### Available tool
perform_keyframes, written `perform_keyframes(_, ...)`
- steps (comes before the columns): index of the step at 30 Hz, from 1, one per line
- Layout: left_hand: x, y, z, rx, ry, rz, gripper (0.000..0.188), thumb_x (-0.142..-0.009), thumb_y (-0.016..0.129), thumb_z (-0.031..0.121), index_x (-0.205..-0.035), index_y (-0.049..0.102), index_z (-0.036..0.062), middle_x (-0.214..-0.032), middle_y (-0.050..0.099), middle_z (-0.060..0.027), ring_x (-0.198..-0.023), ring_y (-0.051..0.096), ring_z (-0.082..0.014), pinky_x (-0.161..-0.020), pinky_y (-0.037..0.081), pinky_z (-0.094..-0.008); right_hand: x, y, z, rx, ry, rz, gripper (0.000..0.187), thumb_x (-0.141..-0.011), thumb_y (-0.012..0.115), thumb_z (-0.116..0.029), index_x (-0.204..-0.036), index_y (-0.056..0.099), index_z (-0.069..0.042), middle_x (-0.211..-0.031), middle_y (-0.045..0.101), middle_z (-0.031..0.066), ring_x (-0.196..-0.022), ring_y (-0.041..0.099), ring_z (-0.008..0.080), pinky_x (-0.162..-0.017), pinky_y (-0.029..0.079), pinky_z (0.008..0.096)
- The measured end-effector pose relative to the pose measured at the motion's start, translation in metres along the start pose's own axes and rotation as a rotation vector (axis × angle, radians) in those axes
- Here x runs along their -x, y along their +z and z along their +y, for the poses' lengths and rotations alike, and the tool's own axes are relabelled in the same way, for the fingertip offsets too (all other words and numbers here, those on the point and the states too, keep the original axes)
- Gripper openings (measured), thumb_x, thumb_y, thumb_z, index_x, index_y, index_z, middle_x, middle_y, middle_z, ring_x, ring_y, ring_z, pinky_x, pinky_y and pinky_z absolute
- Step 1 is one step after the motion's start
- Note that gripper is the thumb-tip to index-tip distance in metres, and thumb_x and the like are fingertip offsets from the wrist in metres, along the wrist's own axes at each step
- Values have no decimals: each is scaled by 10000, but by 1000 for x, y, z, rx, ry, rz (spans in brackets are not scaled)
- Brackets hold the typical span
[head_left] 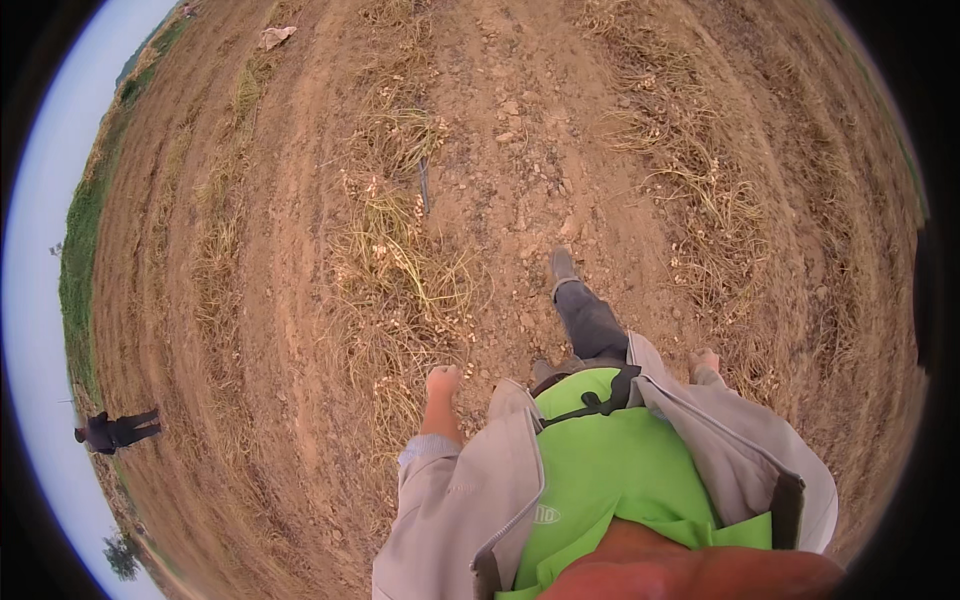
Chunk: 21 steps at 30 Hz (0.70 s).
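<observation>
My left hand (442, 381) hangs at my side with the fingers curled in and nothing in it, above a row of dried uprooted plants (400, 270) lying on the brown soil. Only part of my right hand (705, 362) shows past a grey jacket sleeve, and its fingers look closed with nothing visible in them. Between the hands are my green shirt (610, 470) and my open grey jacket. One leg in grey trousers steps forward, its shoe (563, 265) on bare dirt.
Rows of dry plant litter (700, 190) run along the tilled field with bare clods between them. A dark stick (424, 185) lies ahead. A pale sack (276, 36) sits far off. Another person in dark clothes (115, 431) stands at the left edge.
</observation>
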<state>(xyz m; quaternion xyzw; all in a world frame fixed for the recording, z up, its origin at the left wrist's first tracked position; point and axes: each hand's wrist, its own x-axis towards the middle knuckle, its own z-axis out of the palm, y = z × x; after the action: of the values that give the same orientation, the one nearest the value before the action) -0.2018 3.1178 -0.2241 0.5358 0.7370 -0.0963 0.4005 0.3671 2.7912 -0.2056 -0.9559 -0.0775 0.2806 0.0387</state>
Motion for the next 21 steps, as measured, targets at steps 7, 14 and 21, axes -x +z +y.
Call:
perform_keyframes(7, -46, 4, -93, -518, -154, -191, 331, -862, 567, 360, -988, 732, 103, -1047, 700, -172, -1029, 661, -336, -854, 529, -451, -124, -1, -230, 153, -134, -62, 329, -760, 702, -324, -1007, 717, -107, -1050, 676, 201, -941, 665, 342, -870, 521, 415)
perform_keyframes(14, -60, -12, -50, -578, -142, -328, 363, -888, 511, 340, -1076, 695, 90, -1139, 672, -179, -1104, 626, -344, -893, 515, -462, -211, -30, -487, -40, -440, 33, 208, -721, 705, -251, -848, 714, -86, -937, 694, 171, -916, 658, 315, -844, 518, 386)
perform_keyframes(21, -189, -49, 59, -292, -41, -101, 353, -849, 533, 343, -952, 705, 52, -962, 687, -212, -918, 648, -393, -835, 498, -479, -200, -47, -634, 71, -738, 98, 226, -737, 708, -235, -912, 684, -92, -1070, 594, 168, -1011, 582, 320, -926, 475, 381)
